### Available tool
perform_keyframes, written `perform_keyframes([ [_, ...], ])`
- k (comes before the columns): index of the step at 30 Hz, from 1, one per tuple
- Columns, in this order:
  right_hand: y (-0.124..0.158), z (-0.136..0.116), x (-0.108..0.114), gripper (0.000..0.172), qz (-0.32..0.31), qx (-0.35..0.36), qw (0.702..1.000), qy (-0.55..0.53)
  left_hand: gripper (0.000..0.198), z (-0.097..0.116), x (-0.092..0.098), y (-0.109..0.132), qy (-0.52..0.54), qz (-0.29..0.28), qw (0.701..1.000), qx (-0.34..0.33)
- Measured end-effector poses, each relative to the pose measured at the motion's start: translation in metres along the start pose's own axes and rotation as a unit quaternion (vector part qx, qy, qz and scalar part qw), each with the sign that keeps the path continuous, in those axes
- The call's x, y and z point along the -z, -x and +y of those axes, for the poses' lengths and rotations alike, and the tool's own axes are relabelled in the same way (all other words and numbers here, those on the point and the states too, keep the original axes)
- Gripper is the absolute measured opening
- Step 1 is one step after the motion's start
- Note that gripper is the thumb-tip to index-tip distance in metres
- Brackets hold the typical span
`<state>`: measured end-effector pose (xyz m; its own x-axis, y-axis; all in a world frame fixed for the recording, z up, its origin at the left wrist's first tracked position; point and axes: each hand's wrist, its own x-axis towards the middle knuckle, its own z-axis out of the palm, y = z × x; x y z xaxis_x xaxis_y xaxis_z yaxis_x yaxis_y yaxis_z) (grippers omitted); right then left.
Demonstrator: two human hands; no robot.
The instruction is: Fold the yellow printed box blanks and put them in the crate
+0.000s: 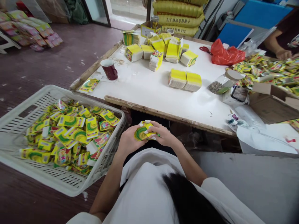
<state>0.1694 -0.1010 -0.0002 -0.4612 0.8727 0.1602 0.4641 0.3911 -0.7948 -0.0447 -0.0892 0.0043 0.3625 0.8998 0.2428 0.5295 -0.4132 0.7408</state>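
Note:
Both my hands meet in front of my body, just below the table's near edge. My left hand [127, 140] and my right hand [162, 134] are closed around a small stack of yellow-green printed packets [142, 132], fingers wrapped over its ends. To my left stands a white slatted plastic basket [21, 115] holding several loose packets [70, 133] of the same kind. Bundled stacks of yellow packets [185, 80] lie on the white table [151, 90].
A dark red mug [109, 69], red scissors [205, 49], a red plastic bag [225, 55] and a cardboard box [272, 104] sit on the table. Another person's hand [282, 54] rests at a packet heap at the far right. Yellow sacks [178, 15] are piled behind.

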Motion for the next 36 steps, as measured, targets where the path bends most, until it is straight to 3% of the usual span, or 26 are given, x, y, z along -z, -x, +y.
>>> perform_keyframes([
  [2, 0.001, -0.001, 0.0, 0.025, -0.001, -0.002, 1.0, -0.008, 0.056, 0.0, 0.0, 0.0, -0.012, 0.008, 1.0, -0.003],
  [6, 0.002, -0.003, -0.013, 0.067, 0.053, -0.027, 0.998, -0.037, 0.052, 0.002, -0.004, 0.0, -0.053, 0.016, 0.998, -0.022],
  [10, -0.001, -0.004, -0.028, 0.056, 0.073, -0.044, 0.996, -0.03, 0.054, 0.003, -0.012, 0.002, -0.072, 0.014, 0.997, -0.004],
  [13, -0.003, 0.001, -0.024, 0.069, 0.1, -0.057, 0.993, -0.029, 0.054, -0.003, -0.008, 0.004, -0.043, 0.015, 0.999, 0.01],
  [14, -0.002, 0.003, -0.018, 0.072, 0.113, -0.07, 0.991, -0.035, 0.054, -0.008, -0.002, 0.005, -0.026, 0.036, 0.999, 0.026],
  [16, 0.002, 0.009, -0.003, 0.059, 0.137, -0.125, 0.982, -0.026, 0.062, -0.021, 0.015, 0.006, -0.023, 0.147, 0.985, 0.083],
  [18, 0.008, 0.015, 0.012, 0.028, 0.14, -0.206, 0.968, 0.041, 0.084, -0.036, 0.033, 0.008, -0.072, 0.308, 0.936, 0.155],
  [19, 0.011, 0.016, 0.017, 0.019, 0.126, -0.243, 0.958, 0.085, 0.094, -0.041, 0.039, 0.009, -0.1, 0.363, 0.909, 0.177],
  [21, 0.014, 0.018, 0.019, 0.014, 0.085, -0.297, 0.936, 0.171, 0.107, -0.048, 0.043, 0.011, -0.123, 0.406, 0.887, 0.185],
  [24, 0.014, 0.019, 0.003, 0.026, 0.025, -0.343, 0.905, 0.248, 0.099, -0.044, 0.026, 0.013, -0.075, 0.347, 0.923, 0.147],
  [27, 0.012, 0.02, -0.015, 0.02, 0.004, -0.365, 0.893, 0.264, 0.08, -0.037, 0.003, 0.011, 0.004, 0.26, 0.956, 0.136],
  [29, 0.01, 0.021, -0.02, 0.014, -0.002, -0.367, 0.893, 0.259, 0.073, -0.036, -0.005, 0.009, 0.05, 0.232, 0.961, 0.143],
  [33, 0.008, 0.021, -0.018, 0.033, 0.006, -0.385, 0.885, 0.262, 0.068, -0.04, -0.011, 0.005, 0.108, 0.214, 0.958, 0.156],
  [36, 0.006, 0.02, -0.014, 0.032, 0.002, -0.395, 0.881, 0.26, 0.064, -0.044, -0.015, 0.005, 0.133, 0.204, 0.957, 0.158],
])
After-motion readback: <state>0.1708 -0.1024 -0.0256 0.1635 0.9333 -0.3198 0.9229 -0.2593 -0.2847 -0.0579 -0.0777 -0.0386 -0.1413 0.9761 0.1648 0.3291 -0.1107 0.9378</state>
